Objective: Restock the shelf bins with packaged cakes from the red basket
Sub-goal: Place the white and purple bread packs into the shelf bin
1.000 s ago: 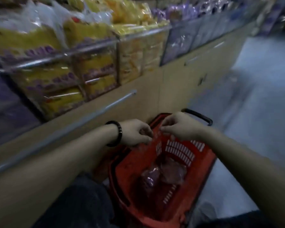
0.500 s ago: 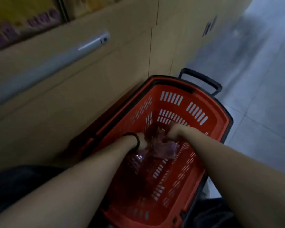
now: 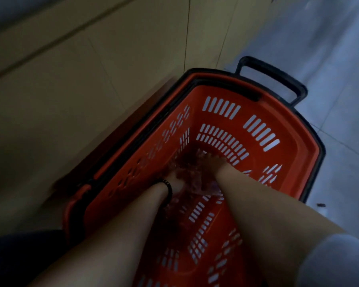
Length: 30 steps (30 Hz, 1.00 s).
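The packaged cakes (image 3: pixel 197 177) lie in a dim, crinkled heap on the bottom of the red basket (image 3: pixel 294 154), toward its far end. I see both hands down among the wrappers, the left hand (image 3: pixel 177 180) at the near left of the heap and the right hand (image 3: pixel 214 161) against the slotted far wall. Blur and shadow hide the fingers, so I cannot tell whether either grips a pack. The forearms cover part of the heap. A black bracelet (image 3: pixel 168 188) rings the left wrist. The basket's black handle (image 3: pixel 273 77) juts out at the far end. A beige cabinet front (image 3: pixel 91 79) stands just left of it, with grey floor tiles (image 3: pixel 340 59) on the right.
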Each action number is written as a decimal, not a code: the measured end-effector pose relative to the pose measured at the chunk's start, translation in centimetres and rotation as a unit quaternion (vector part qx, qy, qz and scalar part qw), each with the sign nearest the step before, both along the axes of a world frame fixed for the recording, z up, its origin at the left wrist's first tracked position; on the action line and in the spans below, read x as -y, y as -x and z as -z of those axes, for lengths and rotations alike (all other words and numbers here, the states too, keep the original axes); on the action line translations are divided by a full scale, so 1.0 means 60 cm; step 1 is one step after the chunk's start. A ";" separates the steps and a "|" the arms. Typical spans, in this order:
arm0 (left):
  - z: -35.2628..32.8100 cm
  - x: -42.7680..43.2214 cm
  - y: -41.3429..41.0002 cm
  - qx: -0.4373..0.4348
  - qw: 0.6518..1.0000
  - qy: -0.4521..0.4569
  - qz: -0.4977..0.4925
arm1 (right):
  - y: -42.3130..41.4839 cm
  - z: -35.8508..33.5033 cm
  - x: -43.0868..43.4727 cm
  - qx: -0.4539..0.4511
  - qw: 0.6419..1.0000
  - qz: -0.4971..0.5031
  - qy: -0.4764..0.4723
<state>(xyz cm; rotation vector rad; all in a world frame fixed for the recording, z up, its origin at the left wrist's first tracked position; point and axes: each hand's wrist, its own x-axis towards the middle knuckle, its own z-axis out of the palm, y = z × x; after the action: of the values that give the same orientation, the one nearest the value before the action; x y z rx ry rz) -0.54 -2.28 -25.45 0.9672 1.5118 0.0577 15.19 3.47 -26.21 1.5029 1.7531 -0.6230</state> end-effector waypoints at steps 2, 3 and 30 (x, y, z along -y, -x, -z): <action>0.001 0.006 0.001 0.000 0.999 0.022 -0.025 | 0.000 -0.004 0.011 -0.008 1.000 0.011 -0.028; 0.001 0.007 0.003 0.003 0.999 0.027 -0.035 | -0.001 -0.012 0.011 -0.013 0.999 0.025 -0.018; -0.405 0.078 0.067 0.348 0.936 0.001 0.050 | -0.032 -0.523 0.153 -0.357 0.928 0.017 -0.111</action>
<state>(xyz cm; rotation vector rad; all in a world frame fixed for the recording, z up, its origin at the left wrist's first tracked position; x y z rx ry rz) -4.55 -6.99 -1.15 0.8911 0.8072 0.2943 17.10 -5.69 5.17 1.5677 2.4089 -1.1239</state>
